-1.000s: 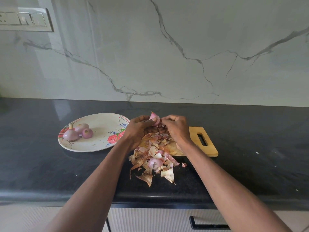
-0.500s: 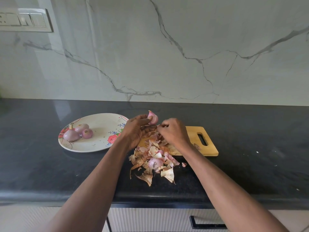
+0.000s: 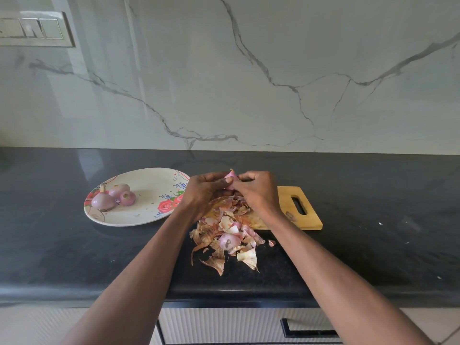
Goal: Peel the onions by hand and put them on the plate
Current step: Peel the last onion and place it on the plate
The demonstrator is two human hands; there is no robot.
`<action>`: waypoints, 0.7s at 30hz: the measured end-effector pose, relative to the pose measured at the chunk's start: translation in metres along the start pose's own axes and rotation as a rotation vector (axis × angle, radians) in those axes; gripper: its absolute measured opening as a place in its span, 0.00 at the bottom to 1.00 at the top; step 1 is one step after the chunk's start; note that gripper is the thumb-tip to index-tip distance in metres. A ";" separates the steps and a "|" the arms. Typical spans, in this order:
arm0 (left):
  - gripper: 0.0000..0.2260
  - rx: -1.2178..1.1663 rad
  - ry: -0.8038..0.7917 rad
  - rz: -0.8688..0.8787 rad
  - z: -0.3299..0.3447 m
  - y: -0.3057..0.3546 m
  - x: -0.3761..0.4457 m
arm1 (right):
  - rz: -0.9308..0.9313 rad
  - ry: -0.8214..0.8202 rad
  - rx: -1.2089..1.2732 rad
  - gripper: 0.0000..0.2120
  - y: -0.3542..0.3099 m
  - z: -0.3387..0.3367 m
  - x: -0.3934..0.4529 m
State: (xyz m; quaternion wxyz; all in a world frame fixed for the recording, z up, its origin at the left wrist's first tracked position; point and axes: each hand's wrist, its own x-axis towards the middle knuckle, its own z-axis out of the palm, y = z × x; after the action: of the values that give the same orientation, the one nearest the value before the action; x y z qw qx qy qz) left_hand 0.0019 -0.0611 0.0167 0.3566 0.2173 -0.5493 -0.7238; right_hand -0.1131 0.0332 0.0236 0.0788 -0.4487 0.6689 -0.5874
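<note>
Both hands met above the far edge of the cutting board (image 3: 291, 202). The left hand (image 3: 202, 189) cupped a small pink onion (image 3: 230, 176), fingers curled around it. The right hand (image 3: 256, 188) pinched at the same onion from the other side, thumb and fingertips touching it. A heap of onion skins (image 3: 224, 235) covered the board's near left part and spilled off it onto the black counter (image 3: 373, 245); one pinkish onion piece (image 3: 227, 241) sat within the heap. Left of the board, just beside it, lay a floral plate (image 3: 149, 215) holding three peeled onions (image 3: 113, 197) clustered at the side away from the board.
</note>
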 end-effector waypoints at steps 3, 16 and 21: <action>0.08 0.015 -0.012 0.042 0.003 0.000 -0.002 | -0.043 0.057 -0.019 0.09 0.002 0.004 -0.002; 0.07 -0.057 -0.032 0.009 0.001 0.001 -0.002 | 0.059 0.053 0.129 0.04 0.003 -0.002 0.001; 0.08 -0.140 -0.023 -0.040 -0.002 0.003 0.001 | 0.218 0.075 0.347 0.04 -0.004 -0.008 0.003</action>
State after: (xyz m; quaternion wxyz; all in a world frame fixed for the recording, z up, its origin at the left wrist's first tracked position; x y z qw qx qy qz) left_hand 0.0034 -0.0638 0.0193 0.3501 0.1943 -0.4971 -0.7698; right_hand -0.1177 0.0368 0.0303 0.1930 -0.3311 0.6046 -0.6983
